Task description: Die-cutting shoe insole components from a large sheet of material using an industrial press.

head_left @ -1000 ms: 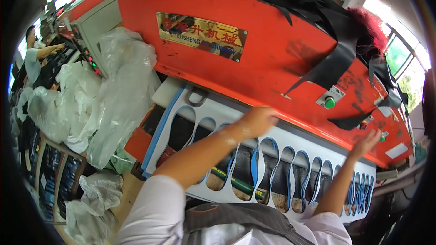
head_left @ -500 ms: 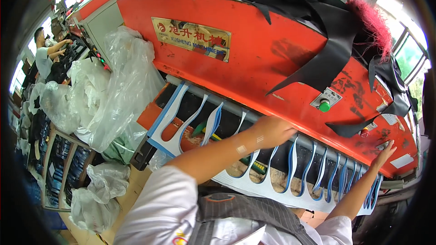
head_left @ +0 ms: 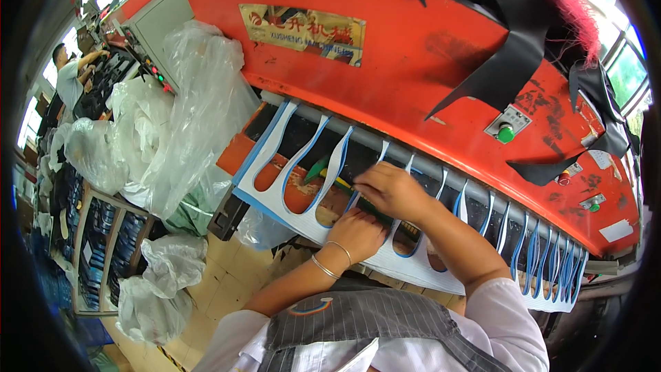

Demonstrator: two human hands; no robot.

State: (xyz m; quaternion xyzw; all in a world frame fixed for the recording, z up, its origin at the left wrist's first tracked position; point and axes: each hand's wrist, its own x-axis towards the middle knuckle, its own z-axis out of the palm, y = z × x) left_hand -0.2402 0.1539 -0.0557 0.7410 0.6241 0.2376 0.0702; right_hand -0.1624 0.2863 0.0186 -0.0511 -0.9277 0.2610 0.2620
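Observation:
A long white sheet with blue layers (head_left: 289, 215), cut through with a row of rounded openings, hangs along the front of a red machine (head_left: 413, 62). My left hand (head_left: 359, 235), bracelets at its wrist, is closed on the near part of this sheet between two openings. Just beyond it, my right hand (head_left: 394, 193) reaches across from the right. Its fingers are bent down and drawn together over the dark gap; whatever lies under them is hidden. A green-and-yellow thing (head_left: 318, 171) shows through the openings beside my right fingertips, mostly covered.
Green buttons on small panels (head_left: 506, 132) sit on the machine's front. Black material scraps (head_left: 502, 55) and a pink fibre bundle (head_left: 575, 17) drape over its top. Clear plastic bags (head_left: 200, 103) and a rack of blue pieces (head_left: 103, 248) stand left. A person (head_left: 69, 79) works far left.
My right hand has left the machine's right-hand panel and come to the middle of the sheet. My left hand has drawn back from the machine's edge down to the sheet. The view has shifted slightly.

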